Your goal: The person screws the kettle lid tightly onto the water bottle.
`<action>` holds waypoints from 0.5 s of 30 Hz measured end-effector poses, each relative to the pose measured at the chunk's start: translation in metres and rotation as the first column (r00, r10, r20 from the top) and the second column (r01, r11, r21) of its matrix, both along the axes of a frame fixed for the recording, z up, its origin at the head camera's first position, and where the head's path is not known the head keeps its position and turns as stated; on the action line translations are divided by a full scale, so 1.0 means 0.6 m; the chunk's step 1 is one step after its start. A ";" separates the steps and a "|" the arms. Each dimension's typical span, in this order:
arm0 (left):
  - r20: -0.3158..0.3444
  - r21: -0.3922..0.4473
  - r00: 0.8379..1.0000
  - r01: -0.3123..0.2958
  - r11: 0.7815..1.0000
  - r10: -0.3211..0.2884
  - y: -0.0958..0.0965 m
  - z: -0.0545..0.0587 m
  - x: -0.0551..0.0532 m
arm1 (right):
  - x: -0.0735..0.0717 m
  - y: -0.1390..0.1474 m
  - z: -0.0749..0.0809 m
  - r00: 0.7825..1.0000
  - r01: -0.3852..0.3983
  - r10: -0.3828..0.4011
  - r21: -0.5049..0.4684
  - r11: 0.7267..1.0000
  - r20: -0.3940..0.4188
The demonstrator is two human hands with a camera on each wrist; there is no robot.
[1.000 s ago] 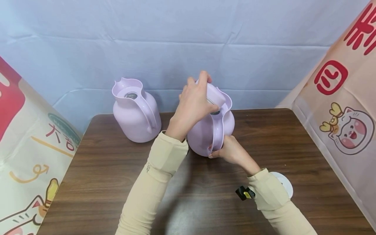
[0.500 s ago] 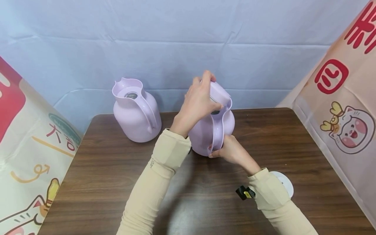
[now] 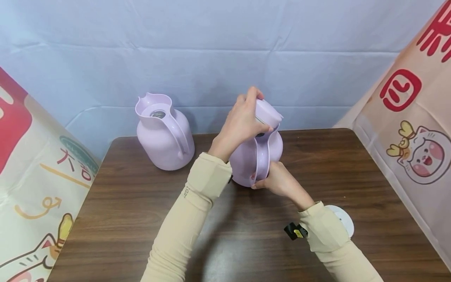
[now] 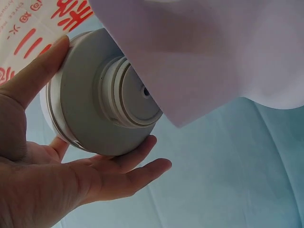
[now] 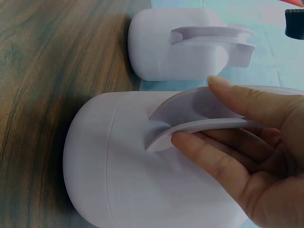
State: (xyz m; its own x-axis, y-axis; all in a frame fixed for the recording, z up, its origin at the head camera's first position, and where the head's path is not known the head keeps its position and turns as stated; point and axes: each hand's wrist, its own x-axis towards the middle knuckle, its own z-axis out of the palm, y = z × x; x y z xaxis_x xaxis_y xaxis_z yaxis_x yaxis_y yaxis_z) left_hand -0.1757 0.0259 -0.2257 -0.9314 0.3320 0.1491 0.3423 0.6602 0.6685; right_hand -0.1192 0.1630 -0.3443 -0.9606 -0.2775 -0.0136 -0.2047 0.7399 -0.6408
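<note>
My left hand point(image 3: 243, 121) pinches a lilac jug lid point(image 3: 268, 113) by its rim, tilted close over the mouth of a lilac thermos jug point(image 3: 243, 166). The left wrist view shows the threaded white plug point(image 4: 114, 92) on the lid's underside, partly hidden behind the jug's rim. With fingers and thumb, my right hand point(image 3: 282, 180) grips the lower part of the jug's handle point(image 5: 204, 124). The jug stands upright on the table. To its left stands a second lilac thermos jug point(image 3: 165, 145), its top without a lid.
A white disc point(image 3: 346, 221) lies on the wooden table point(image 3: 141, 219), partly behind the right sleeve point(image 3: 325, 231). A pale blue cloth point(image 3: 225, 47) hangs behind. Printed banners point(image 3: 423, 117) stand at both sides.
My left hand has moved to the right with the lid, shifting it away from the middle of the jug's mouth. My right hand keeps its grip on the handle.
</note>
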 end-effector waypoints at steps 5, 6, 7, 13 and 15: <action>-0.006 -0.006 1.000 0.009 1.000 -0.009 0.000 -0.003 -0.004 | -0.001 0.000 0.000 1.000 0.000 0.001 -0.003 1.000 0.002; -0.003 -0.007 1.000 0.010 1.000 -0.011 0.000 -0.003 -0.005 | -0.001 0.000 0.000 1.000 0.000 0.000 -0.003 1.000 0.004; 0.001 -0.009 1.000 0.012 1.000 -0.012 0.000 -0.004 -0.006 | -0.001 0.000 0.000 1.000 0.000 0.000 -0.004 1.000 0.005; 0.030 -0.030 1.000 0.006 1.000 -0.005 0.002 -0.007 -0.009 | -0.001 0.000 -0.001 1.000 0.006 -0.006 0.002 1.000 0.009; 0.040 -0.041 0.999 0.001 0.999 0.001 0.004 -0.008 -0.010 | 0.000 0.000 -0.002 1.000 0.006 -0.006 0.002 1.000 0.009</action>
